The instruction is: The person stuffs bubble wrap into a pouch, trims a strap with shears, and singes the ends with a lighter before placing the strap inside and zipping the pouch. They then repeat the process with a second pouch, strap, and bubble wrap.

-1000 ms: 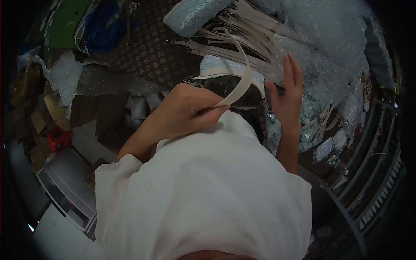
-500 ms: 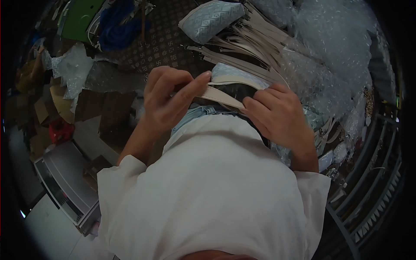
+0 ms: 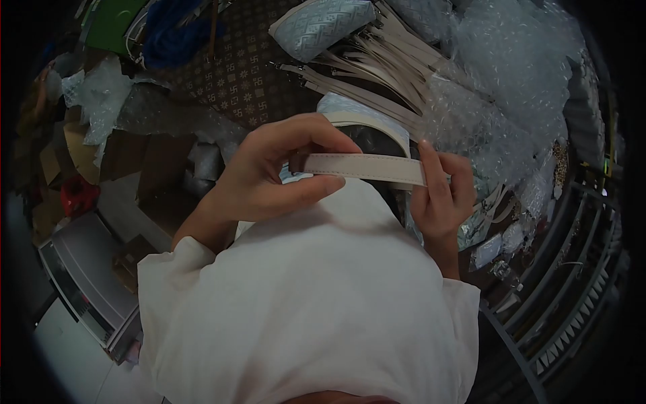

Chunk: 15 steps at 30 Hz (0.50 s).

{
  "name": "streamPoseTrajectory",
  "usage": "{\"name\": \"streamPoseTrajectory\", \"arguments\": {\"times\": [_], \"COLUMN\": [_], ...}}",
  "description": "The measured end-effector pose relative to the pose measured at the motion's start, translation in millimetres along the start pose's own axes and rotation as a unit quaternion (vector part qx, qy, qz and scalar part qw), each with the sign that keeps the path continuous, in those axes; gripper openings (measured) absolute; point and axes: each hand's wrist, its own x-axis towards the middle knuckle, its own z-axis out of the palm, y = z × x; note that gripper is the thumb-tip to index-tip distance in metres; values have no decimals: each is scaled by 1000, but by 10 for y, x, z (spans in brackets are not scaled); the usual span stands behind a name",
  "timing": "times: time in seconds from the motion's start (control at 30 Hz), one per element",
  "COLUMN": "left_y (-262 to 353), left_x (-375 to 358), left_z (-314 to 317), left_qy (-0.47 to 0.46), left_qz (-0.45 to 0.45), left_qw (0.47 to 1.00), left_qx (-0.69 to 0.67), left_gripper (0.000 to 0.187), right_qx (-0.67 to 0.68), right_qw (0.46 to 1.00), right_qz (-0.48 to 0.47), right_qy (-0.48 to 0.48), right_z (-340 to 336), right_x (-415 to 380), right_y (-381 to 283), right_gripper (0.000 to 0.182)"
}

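A beige stitched strap [image 3: 377, 168] stretches crosswise between my two hands in front of my shirt. My left hand [image 3: 269, 168] curls round its left end, fingers along the upper edge and thumb below. At the right end, my right hand [image 3: 441, 195] grips the strap between its fingers. Just behind the strap lies a pale patterned bag [image 3: 356, 108] with a cream zip edge and a dark inside. Its lower part is hidden by the strap and my hands.
Beyond the bag lie many beige straps [image 3: 383, 67] and another silvery woven bag [image 3: 323, 30]. Bubble wrap [image 3: 518, 87] is heaped on the right, near a metal rack [image 3: 558, 269]. Cardboard boxes [image 3: 158, 168] and a blue cloth [image 3: 171, 40] are on the left.
The strap has come up closer to me, in front of the bag, and now shows its flat stitched side. My left hand has opened wider around it; my right hand has changed its grip.
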Motion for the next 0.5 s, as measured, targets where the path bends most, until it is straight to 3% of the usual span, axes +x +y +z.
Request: {"name": "streamPoseTrajectory", "arguments": {"times": [0.03,0.23,0.33,0.5], "left_y": [20,77,23,2], "left_x": [0,21,22,50], "left_z": [20,15,43,27], "left_qy": [-4,-38,-45,-44], "left_qz": [-50,-176,-133,-166], "left_qw": [997,980,985,983], "left_qx": [-58,-82,-104,-65], "left_gripper": [22,22,15,9], "right_qx": [-1,5,5,15], "right_qw": [1000,1000,1000,999], "right_qz": [-3,-9,-13,-16], "right_qy": [8,3,-3,-32], "right_z": [2,-29,-46,-105], "right_x": [-11,-85,-116,-159], "right_y": [-14,-36,-39,-44], "right_gripper": [34,37,41,42]}}
